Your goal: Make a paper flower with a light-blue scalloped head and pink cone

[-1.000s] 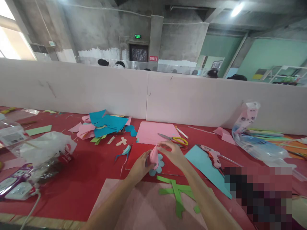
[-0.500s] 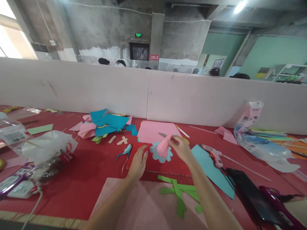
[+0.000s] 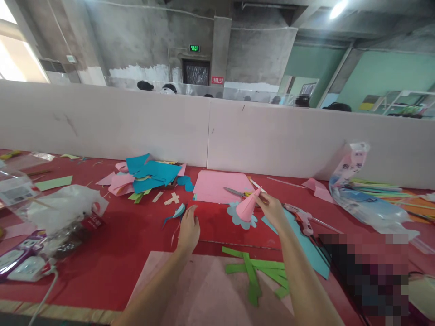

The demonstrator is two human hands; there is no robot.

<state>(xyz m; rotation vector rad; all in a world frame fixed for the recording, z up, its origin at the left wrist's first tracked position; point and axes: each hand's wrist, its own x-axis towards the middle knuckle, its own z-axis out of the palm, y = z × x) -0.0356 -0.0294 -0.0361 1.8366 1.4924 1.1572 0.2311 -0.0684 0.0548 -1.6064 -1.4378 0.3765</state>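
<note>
My right hand (image 3: 270, 209) pinches the tip of a pink paper cone (image 3: 247, 206). The cone leans to the right, with a light-blue scalloped paper base (image 3: 238, 220) around its bottom, over a red board (image 3: 214, 231). My left hand (image 3: 189, 228) rests above the board's left side with its fingers apart and nothing in it. Just left of it lies a small blue-and-white paper piece (image 3: 179, 210). Scissors (image 3: 234, 192) lie behind the cone on a pink paper stack (image 3: 214, 184), their handles partly hidden.
Green paper strips (image 3: 251, 276) lie on a pale pink sheet (image 3: 170, 290) in front. To the right are a glue gun (image 3: 301, 216) and a blue sheet (image 3: 317, 258). Blue and pink scraps (image 3: 154, 175), a plastic bag (image 3: 73, 206) and a power strip (image 3: 23, 258) sit left. A white partition (image 3: 163, 124) stands behind.
My right hand has moved the cone and its blue base to the right, and the cone now leans more. My left hand has shifted left, away from it.
</note>
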